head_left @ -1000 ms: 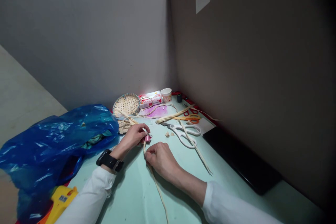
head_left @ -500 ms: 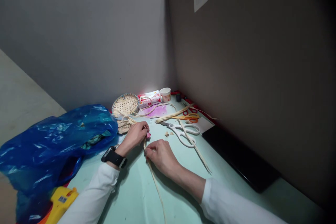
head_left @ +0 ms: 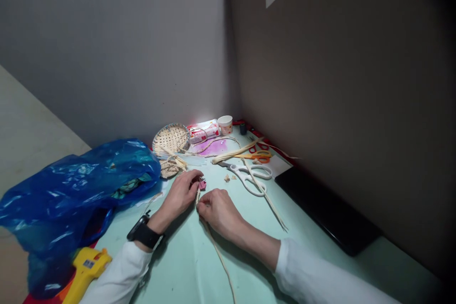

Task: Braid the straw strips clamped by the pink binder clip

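My left hand (head_left: 181, 194), a black watch on its wrist, curls its fingers and thumb round a small pink clip (head_left: 203, 184) at the far end of a thin pale straw braid (head_left: 198, 194). Just nearer to me, my right hand (head_left: 220, 211) pinches that braid between thumb and fingertips. From the pinch, a loose pale strand (head_left: 223, 262) trails over the table toward me. The fingertips partly cover the braid, so its strands there cannot be told apart. White-handled scissors (head_left: 245, 180) lie right of the hands, a straw strip across them.
A blue plastic bag (head_left: 81, 180) fills the left side, with a yellow glue gun (head_left: 89, 266) in front. Behind are a woven basket (head_left: 171, 138), a paper cup (head_left: 225, 125), a straw bundle (head_left: 231, 154) and orange scissors (head_left: 261, 156). A flat black object (head_left: 320, 206) lies along the right wall.
My left hand has shifted slightly down and its fingers lie more open round the pink clip. My right hand keeps its pinch; the trailing strand has swung a little to the right.
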`<action>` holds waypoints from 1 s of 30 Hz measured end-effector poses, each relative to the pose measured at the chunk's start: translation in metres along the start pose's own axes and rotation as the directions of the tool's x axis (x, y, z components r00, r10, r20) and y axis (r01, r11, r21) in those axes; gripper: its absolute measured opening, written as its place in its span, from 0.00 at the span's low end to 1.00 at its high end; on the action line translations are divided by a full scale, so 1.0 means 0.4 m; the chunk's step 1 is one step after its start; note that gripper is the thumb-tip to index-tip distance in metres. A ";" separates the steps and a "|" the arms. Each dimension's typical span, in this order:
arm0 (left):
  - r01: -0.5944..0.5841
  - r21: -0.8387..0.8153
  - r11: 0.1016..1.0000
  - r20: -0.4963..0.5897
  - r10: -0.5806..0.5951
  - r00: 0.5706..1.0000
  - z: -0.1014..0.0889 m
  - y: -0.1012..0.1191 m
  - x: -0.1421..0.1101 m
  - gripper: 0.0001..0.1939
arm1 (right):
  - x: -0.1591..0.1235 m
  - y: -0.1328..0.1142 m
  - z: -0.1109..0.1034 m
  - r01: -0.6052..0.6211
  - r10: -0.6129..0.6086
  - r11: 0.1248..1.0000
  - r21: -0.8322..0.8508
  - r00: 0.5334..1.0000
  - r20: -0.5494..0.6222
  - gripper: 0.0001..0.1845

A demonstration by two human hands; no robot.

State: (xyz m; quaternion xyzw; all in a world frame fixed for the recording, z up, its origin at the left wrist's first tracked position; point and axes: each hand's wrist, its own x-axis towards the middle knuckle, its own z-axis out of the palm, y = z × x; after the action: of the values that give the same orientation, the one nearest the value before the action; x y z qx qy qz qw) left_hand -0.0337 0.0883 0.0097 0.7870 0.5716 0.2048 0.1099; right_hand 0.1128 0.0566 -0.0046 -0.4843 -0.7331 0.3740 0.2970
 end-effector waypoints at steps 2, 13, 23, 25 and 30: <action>0.023 -0.016 1.000 -0.023 -0.023 0.999 0.002 -0.006 -0.007 0.17 | 0.001 0.001 0.001 0.004 -0.004 1.000 -0.027 1.000 0.011 0.12; 0.034 0.057 0.998 -0.303 -0.015 0.953 -0.021 0.027 -0.067 0.14 | -0.003 -0.002 -0.006 0.009 -0.007 0.999 -0.045 0.999 0.050 0.12; 0.429 -0.454 0.780 0.119 -0.425 0.898 -0.002 0.056 -0.161 0.13 | -0.003 -0.001 -0.015 -0.053 0.048 0.995 0.088 0.997 0.068 0.12; 0.479 -0.661 0.578 0.216 -0.464 0.859 0.003 0.071 -0.171 0.18 | -0.003 0.004 -0.015 -0.071 0.062 0.990 0.119 0.995 0.079 0.13; 0.530 -0.774 0.347 0.373 -0.426 0.824 -0.016 0.112 -0.164 0.17 | -0.004 0.019 -0.010 -0.127 0.109 0.975 0.184 0.988 0.105 0.13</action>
State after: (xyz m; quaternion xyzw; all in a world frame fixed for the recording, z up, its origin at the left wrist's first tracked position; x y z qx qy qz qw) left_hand -0.0154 0.0115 0.0206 0.4344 0.5914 0.3749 0.5666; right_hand 0.1203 0.0578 -0.0087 -0.4781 -0.6772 0.4818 0.2842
